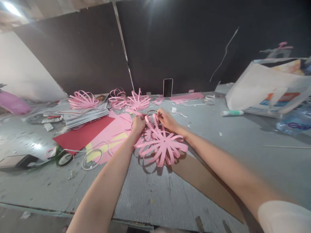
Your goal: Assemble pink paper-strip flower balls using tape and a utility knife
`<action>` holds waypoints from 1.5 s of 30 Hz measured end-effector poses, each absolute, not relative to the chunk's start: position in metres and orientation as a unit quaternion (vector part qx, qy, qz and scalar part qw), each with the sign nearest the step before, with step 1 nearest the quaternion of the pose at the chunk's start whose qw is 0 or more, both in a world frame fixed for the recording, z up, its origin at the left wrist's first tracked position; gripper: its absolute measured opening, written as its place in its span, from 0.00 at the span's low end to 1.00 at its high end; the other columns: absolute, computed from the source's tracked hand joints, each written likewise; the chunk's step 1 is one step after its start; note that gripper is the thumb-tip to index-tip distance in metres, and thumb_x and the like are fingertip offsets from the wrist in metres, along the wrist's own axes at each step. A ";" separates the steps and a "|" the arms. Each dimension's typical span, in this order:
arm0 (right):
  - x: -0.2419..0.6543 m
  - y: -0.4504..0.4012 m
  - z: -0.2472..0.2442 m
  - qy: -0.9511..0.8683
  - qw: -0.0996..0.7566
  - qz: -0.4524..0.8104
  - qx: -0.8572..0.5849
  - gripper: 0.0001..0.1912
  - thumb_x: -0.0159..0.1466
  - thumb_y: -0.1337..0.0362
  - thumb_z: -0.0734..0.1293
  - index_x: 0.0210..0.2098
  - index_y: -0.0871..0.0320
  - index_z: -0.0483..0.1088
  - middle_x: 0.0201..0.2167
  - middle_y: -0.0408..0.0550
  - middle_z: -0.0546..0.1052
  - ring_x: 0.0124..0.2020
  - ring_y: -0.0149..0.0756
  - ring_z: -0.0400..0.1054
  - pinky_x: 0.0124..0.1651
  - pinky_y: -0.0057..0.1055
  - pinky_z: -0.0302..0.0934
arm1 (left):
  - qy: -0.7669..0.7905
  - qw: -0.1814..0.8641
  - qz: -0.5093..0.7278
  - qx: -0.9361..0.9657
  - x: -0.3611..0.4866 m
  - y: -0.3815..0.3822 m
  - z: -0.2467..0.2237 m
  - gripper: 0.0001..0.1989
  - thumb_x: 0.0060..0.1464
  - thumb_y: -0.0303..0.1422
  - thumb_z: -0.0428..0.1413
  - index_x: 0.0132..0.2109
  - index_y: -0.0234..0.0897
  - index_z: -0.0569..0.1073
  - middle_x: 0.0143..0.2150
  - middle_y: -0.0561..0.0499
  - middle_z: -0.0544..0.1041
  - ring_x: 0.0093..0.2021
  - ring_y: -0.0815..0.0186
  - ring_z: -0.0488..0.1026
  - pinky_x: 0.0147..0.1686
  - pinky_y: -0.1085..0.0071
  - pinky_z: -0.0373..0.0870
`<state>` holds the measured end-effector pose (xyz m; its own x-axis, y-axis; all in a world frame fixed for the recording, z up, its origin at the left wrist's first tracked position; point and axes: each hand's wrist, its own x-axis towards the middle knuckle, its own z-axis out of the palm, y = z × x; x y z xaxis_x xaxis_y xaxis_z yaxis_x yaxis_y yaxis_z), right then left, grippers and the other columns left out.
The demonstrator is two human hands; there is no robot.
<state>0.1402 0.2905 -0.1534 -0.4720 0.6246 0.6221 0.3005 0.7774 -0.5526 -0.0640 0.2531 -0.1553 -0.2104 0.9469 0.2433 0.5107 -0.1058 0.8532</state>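
Observation:
A pink paper-strip flower [164,141], made of looped strips joined at the middle, rests on the table in front of me. Just behind it, my left hand [139,124] is closed, with a pink paper strip [133,112] sticking out past its fingers. My right hand [168,120] is closed in a pinch at the flower's far side, close to a thin dark ring [152,112]. What sits between its fingertips is too small to make out. Beneath the flower, a brown cardboard piece [206,184] reaches toward the front edge.
Left are stacked papers [85,115], red paper [84,134], pink sheets [120,124], a white cable [92,159] and a tape roll [64,159]. A phone [167,87] leans at the back near more paper flowers [139,101]. Right stand a white bag [257,87] and plastic bottle [295,124].

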 end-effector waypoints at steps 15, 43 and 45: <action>0.140 0.288 -0.154 -0.824 0.426 0.235 -0.289 0.06 0.71 0.59 0.62 0.44 0.52 0.59 0.33 0.45 0.75 0.32 0.41 0.72 0.40 0.36 0.62 | 0.588 0.186 0.480 0.624 -0.071 0.263 -0.167 0.13 0.52 0.30 0.59 0.43 0.32 0.84 0.38 0.41 0.84 0.41 0.53 0.81 0.46 0.63 0.77; 0.144 0.286 -0.142 -0.729 0.463 0.391 -0.317 0.13 0.66 0.52 0.69 0.38 0.53 0.67 0.31 0.46 0.80 0.31 0.40 0.76 0.37 0.36 0.68 | 0.603 0.196 0.503 0.587 -0.075 0.272 -0.171 0.12 0.57 0.36 0.58 0.42 0.35 0.83 0.32 0.46 0.82 0.35 0.58 0.79 0.39 0.66 0.74; 0.145 0.287 -0.139 -0.712 0.468 0.408 -0.327 0.13 0.64 0.52 0.71 0.37 0.53 0.67 0.31 0.46 0.80 0.31 0.40 0.76 0.36 0.35 0.68 | 0.598 0.221 0.512 0.576 -0.076 0.273 -0.169 0.14 0.59 0.37 0.56 0.44 0.33 0.82 0.31 0.46 0.81 0.32 0.60 0.78 0.36 0.67 0.74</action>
<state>0.1446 0.2868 -0.1394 -0.3469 0.8484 0.3999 0.0838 0.4527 -0.8877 -0.0760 0.2730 -0.1688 -0.2381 0.9149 0.3259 0.4632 -0.1879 0.8661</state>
